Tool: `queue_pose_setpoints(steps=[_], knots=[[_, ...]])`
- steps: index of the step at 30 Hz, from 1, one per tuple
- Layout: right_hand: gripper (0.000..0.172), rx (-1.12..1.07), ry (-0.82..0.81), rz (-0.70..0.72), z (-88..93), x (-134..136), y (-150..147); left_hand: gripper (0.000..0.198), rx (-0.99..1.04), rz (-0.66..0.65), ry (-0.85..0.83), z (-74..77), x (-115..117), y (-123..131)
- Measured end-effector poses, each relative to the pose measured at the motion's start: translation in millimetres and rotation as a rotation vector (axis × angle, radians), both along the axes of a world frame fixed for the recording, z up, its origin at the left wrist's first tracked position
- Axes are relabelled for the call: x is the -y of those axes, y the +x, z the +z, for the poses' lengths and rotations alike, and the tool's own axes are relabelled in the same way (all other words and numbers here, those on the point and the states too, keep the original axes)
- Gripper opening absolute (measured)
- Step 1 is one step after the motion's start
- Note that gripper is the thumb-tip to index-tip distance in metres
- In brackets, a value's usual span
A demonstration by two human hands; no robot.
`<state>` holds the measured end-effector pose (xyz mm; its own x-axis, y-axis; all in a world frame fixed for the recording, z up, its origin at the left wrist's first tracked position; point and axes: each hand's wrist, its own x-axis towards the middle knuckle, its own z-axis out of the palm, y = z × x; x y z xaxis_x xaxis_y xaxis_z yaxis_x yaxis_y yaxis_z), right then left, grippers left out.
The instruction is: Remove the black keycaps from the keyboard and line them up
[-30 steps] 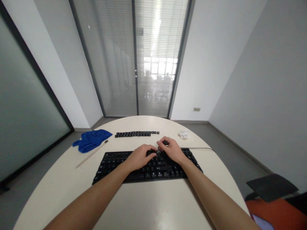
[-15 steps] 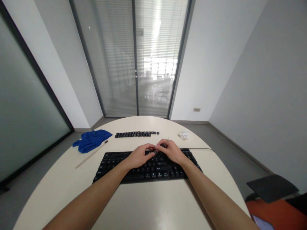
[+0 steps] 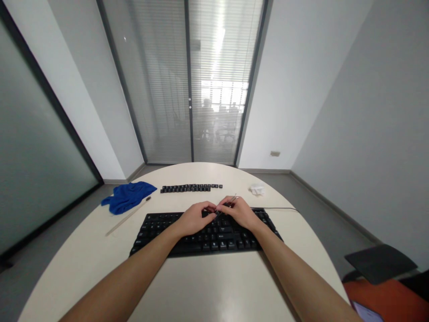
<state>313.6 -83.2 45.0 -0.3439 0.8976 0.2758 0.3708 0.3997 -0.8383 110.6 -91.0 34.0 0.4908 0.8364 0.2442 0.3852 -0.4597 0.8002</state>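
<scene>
A black keyboard [image 3: 224, 245] lies across the table in front of me, and both hands meet above its upper middle part. My right hand [image 3: 239, 211] is closed around a thin metal tool [image 3: 235, 197], whose slim end sticks up past the fingers. The tool slants down to the left, toward the keys. My left hand [image 3: 197, 218] is closed, thumb and fingers pinched together at the tool's lower end. Whatever small thing sits between those fingertips is too hidden to name. Behind the keyboard, loose black keycaps [image 3: 186, 188] stand in two rows.
On the left of the table [image 3: 214, 290] are a crumpled blue cloth [image 3: 129, 197] and a long thin brush [image 3: 129, 217]. A crumpled white tissue [image 3: 257, 189] lies at the back right. The keyboard's cable [image 3: 279, 208] runs right. An orange chair [image 3: 385, 297] stands at lower right.
The metal tool has turned slightly in my right hand, and its upper end shows more clearly. Fingertips of both hands have shifted a little. Everything else on the table stays put.
</scene>
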Motion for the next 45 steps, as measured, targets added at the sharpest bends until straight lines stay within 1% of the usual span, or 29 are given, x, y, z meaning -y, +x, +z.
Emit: queue_pose_setpoints(steps=[5, 8, 11, 17, 19, 24, 26, 29, 32, 34, 38, 42, 45], knots=[[0.029, -0.031, -0.003, 0.016, -2.6, -2.3, 1.5, 0.026, -0.057, 0.012, 0.041, 0.7, -0.5, -1.0], [0.031, -0.05, 0.007, 0.041, -4.5, -3.8, 2.5, 0.031, -0.094, -0.016, 0.056, -0.3, -2.2, -1.2], [0.03, -0.066, 0.007, 0.053, -3.3, -3.1, 2.8, 0.029, -0.081, -0.028, 0.044, -1.1, -3.7, -1.2], [0.028, -0.082, -0.002, 0.073, -1.4, -2.0, 3.9, 0.026, 0.034, -0.012, -0.085, 4.7, -3.6, -0.9], [0.027, -0.095, 0.001, 0.094, -1.8, -2.2, 4.5, 0.026, 0.088, 0.013, -0.113, 5.8, -4.6, -1.5], [0.025, -0.095, -0.01, 0.14, -2.0, -1.7, 4.4, 0.029, 0.282, 0.139, -0.189, -0.8, -13.3, -4.5], [0.025, -0.08, -0.016, 0.125, -2.4, -2.0, 4.2, 0.033, 0.345, 0.165, -0.222, -4.3, -16.7, -5.6], [0.025, -0.054, -0.022, 0.059, -4.1, -4.1, 4.1, 0.037, 0.371, 0.181, -0.238, -6.9, -18.7, -6.1], [0.029, -0.051, -0.033, -0.018, -6.9, -6.9, 4.2, 0.036, 0.357, 0.17, -0.227, -7.4, -18.2, -5.6], [0.031, -0.066, -0.04, -0.04, -8.2, -8.0, 3.9, 0.036, 0.351, 0.151, -0.231, -7.2, -17.5, -5.2], [0.032, -0.054, -0.022, -0.003, -8.0, -6.5, 2.8, 0.037, 0.346, 0.102, -0.245, -5.1, -15.3, -4.5], [0.037, -0.005, -0.004, 0.026, -5.9, -2.2, 1.4, 0.042, 0.35, 0.106, -0.28, -1.3, -12.0, -3.7], [0.033, -0.003, 0.042, 0.065, -5.0, -0.1, 0.1, 0.044, 0.342, 0.098, -0.298, -0.2, -10.4, -3.6]])
